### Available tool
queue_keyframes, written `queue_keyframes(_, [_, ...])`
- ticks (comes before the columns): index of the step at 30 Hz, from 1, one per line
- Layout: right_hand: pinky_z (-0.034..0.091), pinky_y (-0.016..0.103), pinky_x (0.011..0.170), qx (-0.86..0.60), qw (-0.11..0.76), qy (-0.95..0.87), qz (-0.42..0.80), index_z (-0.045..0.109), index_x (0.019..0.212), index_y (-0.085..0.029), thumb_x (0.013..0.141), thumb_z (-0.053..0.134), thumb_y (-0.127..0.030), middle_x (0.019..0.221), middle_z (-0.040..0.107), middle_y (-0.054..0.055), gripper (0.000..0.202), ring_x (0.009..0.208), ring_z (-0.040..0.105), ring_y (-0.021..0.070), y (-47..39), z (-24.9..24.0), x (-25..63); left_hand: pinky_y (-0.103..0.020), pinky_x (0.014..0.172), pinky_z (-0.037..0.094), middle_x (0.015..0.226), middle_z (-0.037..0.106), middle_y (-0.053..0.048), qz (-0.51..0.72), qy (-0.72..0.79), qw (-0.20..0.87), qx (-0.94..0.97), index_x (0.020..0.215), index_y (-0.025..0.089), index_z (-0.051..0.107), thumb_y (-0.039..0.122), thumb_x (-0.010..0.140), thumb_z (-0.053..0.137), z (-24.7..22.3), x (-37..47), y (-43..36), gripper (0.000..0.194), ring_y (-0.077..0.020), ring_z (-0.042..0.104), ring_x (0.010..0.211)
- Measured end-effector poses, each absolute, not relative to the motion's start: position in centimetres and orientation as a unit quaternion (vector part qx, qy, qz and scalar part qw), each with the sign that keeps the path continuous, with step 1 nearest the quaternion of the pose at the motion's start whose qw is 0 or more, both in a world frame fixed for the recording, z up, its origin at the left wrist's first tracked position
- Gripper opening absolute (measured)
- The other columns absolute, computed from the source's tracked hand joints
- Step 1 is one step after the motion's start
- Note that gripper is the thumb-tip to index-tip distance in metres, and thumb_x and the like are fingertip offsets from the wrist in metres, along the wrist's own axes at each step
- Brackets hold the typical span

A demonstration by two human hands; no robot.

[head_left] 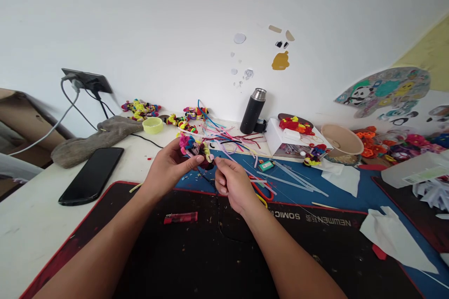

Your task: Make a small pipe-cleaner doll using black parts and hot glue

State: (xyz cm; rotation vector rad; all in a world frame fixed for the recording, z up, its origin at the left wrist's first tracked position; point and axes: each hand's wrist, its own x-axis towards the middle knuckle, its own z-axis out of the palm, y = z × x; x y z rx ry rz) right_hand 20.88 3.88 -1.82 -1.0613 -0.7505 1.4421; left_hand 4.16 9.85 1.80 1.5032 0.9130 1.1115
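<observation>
Gripped by the left hand (171, 166), one small fuzzy figure (191, 145) is above the desk (31, 224); beside its dark end the right hand (233, 182) is curled, but whether it pinches something, one cannot surely tell.

We see a small fuzzy toy (197, 147) with lots of bright colors. The left hand (167, 164) holds it up in the air, with the thumb across its front. We see hot pink fuzz at its top left, and blue fuzz right under that. Its middle is pale pink. Down its right side runs a light yellow bit, and near the bottom it is dark, like brown or black. The toy leans a little. A finger and thumb of the right hand (234, 181) pinch at its low right edge. We can't see its back or the part under the thumb.
</observation>
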Motion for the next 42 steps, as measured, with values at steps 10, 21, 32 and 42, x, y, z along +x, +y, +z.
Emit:
queue_keyframes(10, [0.012,0.023,0.041,-0.431,0.555,-0.307,0.642,0.055,0.08,-0.021,0.08,0.083,-0.054,0.05,0.039,-0.013,0.043,0.037,0.029,0.0043,3.68,-1.67,20.97,-0.033,0.065,0.059,0.079,0.074,-0.003,0.456,0.374,0.524,0.614,0.092,0.02,0.067,0.058,0.061,0.094,1.59,4.11,9.77,0.057,-0.0192,0.064,0.064])
queue_keyframes(21, [0.01,0.024,0.043,-0.415,0.551,-0.288,0.665,0.055,0.082,-0.021,0.076,0.087,-0.052,0.051,0.039,-0.013,0.045,0.039,0.027,0.004,3.79,-1.85,21.11,-0.036,0.07,0.061,0.084,0.075,-0.005,0.455,0.379,0.522,0.613,0.096,0.02,0.067,0.066,0.06,0.092,1.59,4.45,9.57,0.063,-0.0239,0.07,0.074])
queue_keyframes(32, [0.009,0.024,0.043,-0.4,0.548,-0.269,0.683,0.056,0.084,-0.021,0.071,0.09,-0.047,0.049,0.039,-0.014,0.045,0.038,0.026,0.004,3.86,-1.88,21.12,-0.036,0.072,0.062,0.086,0.076,-0.005,0.458,0.375,0.526,0.611,0.097,0.019,0.067,0.063,0.061,0.092,1.24,4.43,9.65,0.062,-0.0232,0.07,0.075])
queue_keyframes(42, [0.01,0.024,0.044,-0.394,0.546,-0.262,0.692,0.053,0.083,-0.022,0.073,0.089,-0.045,0.051,0.039,-0.014,0.044,0.04,0.025,0.0042,3.76,-1.87,21.05,-0.038,0.074,0.062,0.089,0.077,-0.007,0.458,0.376,0.524,0.611,0.097,0.02,0.067,0.066,0.059,0.092,1.11,4.61,9.66,0.064,-0.0261,0.073,0.08])
